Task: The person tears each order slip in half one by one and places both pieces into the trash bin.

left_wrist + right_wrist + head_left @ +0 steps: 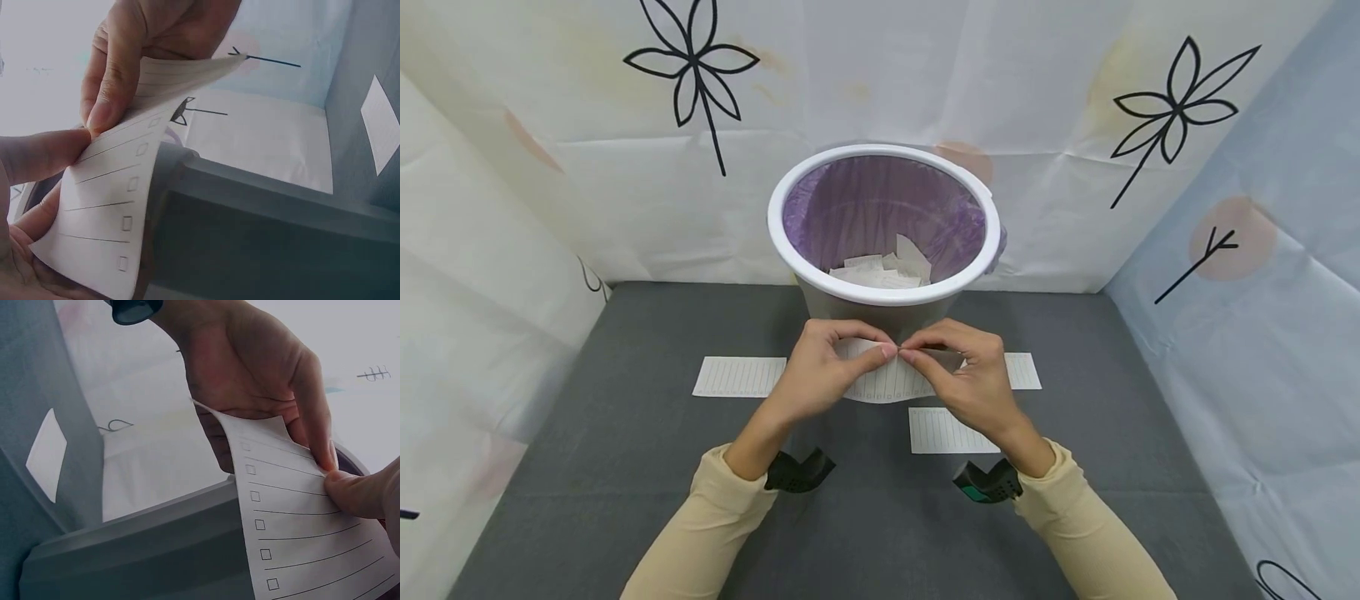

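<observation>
My left hand [820, 371] and right hand [973, 379] meet at the top edge of a white ruled checklist sheet [889, 385], just in front of the bin. Each hand pinches the paper between thumb and forefinger, with the thumb tips side by side. Printed lines and a row of small square boxes run along the sheet [103, 212], which bends between the hands. In the right wrist view, the right thumb [362, 495] presses the sheet beside the left thumb. The paper's top middle is hidden under the fingertips.
Behind the hands stands a grey bin with a white rim [780, 218] and purple liner, holding several paper pieces [880, 273]. More ruled sheets lie on the dark table: one at left [737, 377], one at right [1024, 372], one in front [951, 432]. Patterned fabric walls enclose the table.
</observation>
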